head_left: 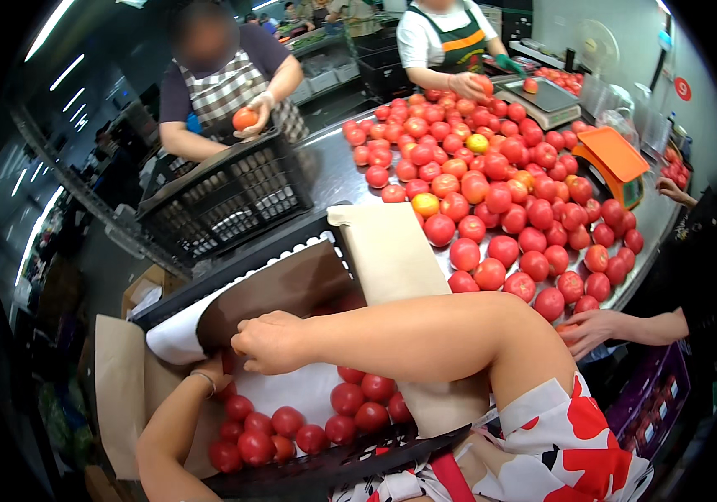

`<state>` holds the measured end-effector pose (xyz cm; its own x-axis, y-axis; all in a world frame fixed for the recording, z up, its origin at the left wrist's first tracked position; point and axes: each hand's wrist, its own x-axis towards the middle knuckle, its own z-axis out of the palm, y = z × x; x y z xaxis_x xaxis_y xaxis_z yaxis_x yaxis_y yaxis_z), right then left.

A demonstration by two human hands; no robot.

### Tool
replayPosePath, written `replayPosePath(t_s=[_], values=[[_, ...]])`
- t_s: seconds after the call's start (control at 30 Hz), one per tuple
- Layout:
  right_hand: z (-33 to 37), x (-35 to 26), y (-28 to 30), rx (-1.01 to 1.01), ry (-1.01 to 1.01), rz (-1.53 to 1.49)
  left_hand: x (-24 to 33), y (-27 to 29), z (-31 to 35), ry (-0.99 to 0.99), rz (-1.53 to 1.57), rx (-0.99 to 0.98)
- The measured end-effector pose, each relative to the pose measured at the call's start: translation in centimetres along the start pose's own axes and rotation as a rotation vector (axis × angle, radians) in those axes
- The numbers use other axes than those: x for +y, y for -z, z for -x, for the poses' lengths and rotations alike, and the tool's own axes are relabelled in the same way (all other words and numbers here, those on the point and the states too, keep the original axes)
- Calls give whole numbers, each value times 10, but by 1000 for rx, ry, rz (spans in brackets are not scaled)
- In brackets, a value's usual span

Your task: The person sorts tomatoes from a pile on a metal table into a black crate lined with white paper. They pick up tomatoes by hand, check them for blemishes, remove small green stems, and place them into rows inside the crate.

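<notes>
My right hand [270,343] reaches across the black crate [291,481], its fingers curled closed beside the lifted brown-and-white paper liner [270,293]. What those fingers hold, if anything, is hidden. My left hand [210,368], with a bracelet at the wrist, is down in the crate's left side, under the liner's edge and against a tomato. Its fingertips are hidden. Red tomatoes [287,421] lie in the near part of the crate on a pale sheet [295,389]. Brown paper flaps [392,251] fold over the crate's sides.
A metal table [325,159] carries a heap of tomatoes [492,176], an orange-topped scale [614,155] and a grey scale [547,100]. Across from me, one person holds a tomato over another black crate [228,197]. Another handles tomatoes; a third person's hand [593,330] touches one at right.
</notes>
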<state>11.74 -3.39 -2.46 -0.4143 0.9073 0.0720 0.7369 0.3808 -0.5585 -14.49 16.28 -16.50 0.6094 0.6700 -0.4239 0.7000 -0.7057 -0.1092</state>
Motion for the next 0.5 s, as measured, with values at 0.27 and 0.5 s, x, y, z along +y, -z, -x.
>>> replayPosePath(t_s=[0.27,0.5], values=[[1,3,1,-8,-77,21,34,23,8,257,50,16],[-1,16,2,18,-120,31,36,-21,2,250,181,478]])
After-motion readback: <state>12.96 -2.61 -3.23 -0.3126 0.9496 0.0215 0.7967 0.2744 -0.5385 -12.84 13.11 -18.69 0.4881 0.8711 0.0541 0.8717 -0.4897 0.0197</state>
